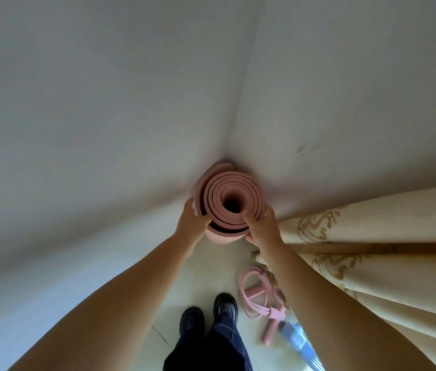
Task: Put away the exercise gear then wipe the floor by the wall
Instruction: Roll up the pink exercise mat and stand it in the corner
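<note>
A rolled pink exercise mat (227, 191) stands upright on its end in the corner where two white walls meet. I see its spiral top end from above. My left hand (191, 222) grips the roll's left side, thumb over the top edge. My right hand (262, 226) grips the right side, thumb hooked over the inner layers. On the floor to the right of my feet lies a pink pedal resistance band (255, 295) with foam handles. A light blue and white item (298, 341) lies beside it, partly hidden by my right arm.
A cream curtain (372, 258) with gold pattern hangs on the right, reaching down to the floor next to the band. My black shoes (209, 314) stand on pale floor tiles (200, 274) just behind the mat. White walls (104, 116) close in left and ahead.
</note>
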Available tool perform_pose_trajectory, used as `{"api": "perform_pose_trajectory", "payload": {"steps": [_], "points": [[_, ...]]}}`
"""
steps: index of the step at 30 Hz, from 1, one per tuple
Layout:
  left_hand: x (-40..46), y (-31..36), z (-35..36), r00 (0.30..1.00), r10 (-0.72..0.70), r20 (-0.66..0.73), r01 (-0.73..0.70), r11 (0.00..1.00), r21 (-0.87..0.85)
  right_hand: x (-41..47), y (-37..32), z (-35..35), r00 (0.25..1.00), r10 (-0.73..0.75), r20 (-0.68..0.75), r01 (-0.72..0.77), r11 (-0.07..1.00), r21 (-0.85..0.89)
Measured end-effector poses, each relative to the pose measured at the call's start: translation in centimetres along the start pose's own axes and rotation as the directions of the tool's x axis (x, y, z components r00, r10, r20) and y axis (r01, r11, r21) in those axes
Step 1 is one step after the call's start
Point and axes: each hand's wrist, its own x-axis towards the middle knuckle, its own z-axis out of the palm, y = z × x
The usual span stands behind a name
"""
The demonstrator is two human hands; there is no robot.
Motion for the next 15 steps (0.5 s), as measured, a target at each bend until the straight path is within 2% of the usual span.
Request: {"api": "perform_pose_trajectory", "payload": {"steps": [4,7,11,13,15], "points": [[-1.7,0.9,0.2,1.000,-0.017,-0.006,0.018,0.989,0.145,-1.3,-0.1,-0.4,0.999,0.033,-0.033,-0.032,0.999,0.020],[-3.2,1.8,0.3,0.999,0.038,0.003,-0.037,0.971,0.237,-2.3,-0.6,-0.7,0.997,0.021,-0.072,-0.024,0.999,-0.040],[-6.5,4.2,0.3,0.985,0.172,0.028,-0.170,0.904,0.391,-3.7,-2.1,-1.3,0.991,-0.117,-0.071,0.104,0.981,-0.166],[-8.6,5.6,-0.1,0.965,0.257,0.050,-0.248,0.837,0.488,-5.5,-3.1,-1.8,0.956,-0.290,-0.051,0.252,0.894,-0.372],[-11.2,6.8,-0.8,0.936,0.339,0.090,-0.320,0.721,0.614,-8.1,-4.3,-2.5,0.883,-0.469,0.011,0.383,0.708,-0.594]]}}
